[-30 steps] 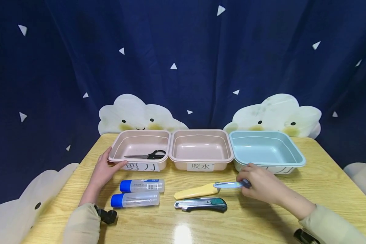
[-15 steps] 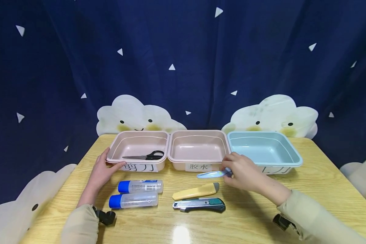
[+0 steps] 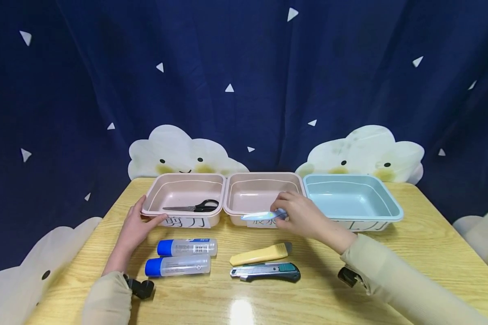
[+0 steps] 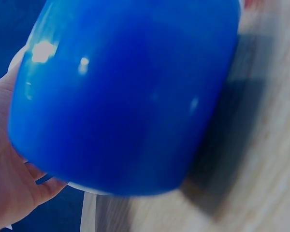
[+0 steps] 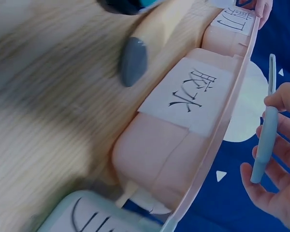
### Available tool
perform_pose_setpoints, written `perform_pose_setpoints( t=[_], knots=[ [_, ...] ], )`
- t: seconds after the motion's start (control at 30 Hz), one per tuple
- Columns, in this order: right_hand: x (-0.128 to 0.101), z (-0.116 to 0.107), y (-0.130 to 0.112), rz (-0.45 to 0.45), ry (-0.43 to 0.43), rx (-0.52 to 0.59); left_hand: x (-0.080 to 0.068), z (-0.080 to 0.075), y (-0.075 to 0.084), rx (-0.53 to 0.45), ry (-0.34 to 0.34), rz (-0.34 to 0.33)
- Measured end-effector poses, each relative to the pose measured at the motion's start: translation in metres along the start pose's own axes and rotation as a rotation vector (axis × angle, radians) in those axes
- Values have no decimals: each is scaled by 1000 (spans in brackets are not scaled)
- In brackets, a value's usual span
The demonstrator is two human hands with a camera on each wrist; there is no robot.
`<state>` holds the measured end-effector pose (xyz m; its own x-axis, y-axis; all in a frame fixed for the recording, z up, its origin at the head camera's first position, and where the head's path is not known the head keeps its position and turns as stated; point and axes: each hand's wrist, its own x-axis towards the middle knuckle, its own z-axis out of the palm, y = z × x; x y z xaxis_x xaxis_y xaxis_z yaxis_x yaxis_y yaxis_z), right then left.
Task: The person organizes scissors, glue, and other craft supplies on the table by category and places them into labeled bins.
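Observation:
My right hand (image 3: pixel 298 214) pinches slim light blue scissors (image 3: pixel 262 215), held sideways in front of the middle pink bin (image 3: pixel 268 212). Seen edge-on in the right wrist view, the scissors (image 5: pixel 266 140) lie between thumb and fingers. My left hand (image 3: pixel 136 228) rests spread at the near left corner of the left pink bin (image 3: pixel 193 214), thumb along its front rim. Black-handled scissors (image 3: pixel 199 206) lie inside that bin. Close before the left wrist camera, the blue cap (image 4: pixel 125 96) of a glue bottle covers much of the left hand (image 4: pixel 12 164).
Two clear glue bottles (image 3: pixel 187 265) with blue caps lie on the wooden table (image 3: pixel 179 302). Right of them are a yellow cutter (image 3: pixel 260 254) and a green-and-black utility knife (image 3: pixel 266 271). A light blue bin (image 3: pixel 349 205) stands at right. All bins carry paper labels.
My right hand has carried the light blue scissors left and away from me, from over the yellow cutter to the middle bin's front. The left hand stays at its bin.

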<state>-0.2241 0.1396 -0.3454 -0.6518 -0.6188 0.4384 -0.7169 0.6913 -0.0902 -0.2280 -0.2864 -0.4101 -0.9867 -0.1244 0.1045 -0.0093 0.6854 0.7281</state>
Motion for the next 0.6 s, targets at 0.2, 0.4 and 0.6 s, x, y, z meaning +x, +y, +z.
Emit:
perform_pose_setpoints(
  t=[0.2,0.4,0.6],
  knots=[
    [22,7,-5,-38,12,4,1,1,0,4,1,22],
    [43,16,-14,10,-39,-11,1,3,-1,-11,8,30],
    [62,30,-22,6,-51,-4,0,3,-1,-16,19,28]
  ],
)
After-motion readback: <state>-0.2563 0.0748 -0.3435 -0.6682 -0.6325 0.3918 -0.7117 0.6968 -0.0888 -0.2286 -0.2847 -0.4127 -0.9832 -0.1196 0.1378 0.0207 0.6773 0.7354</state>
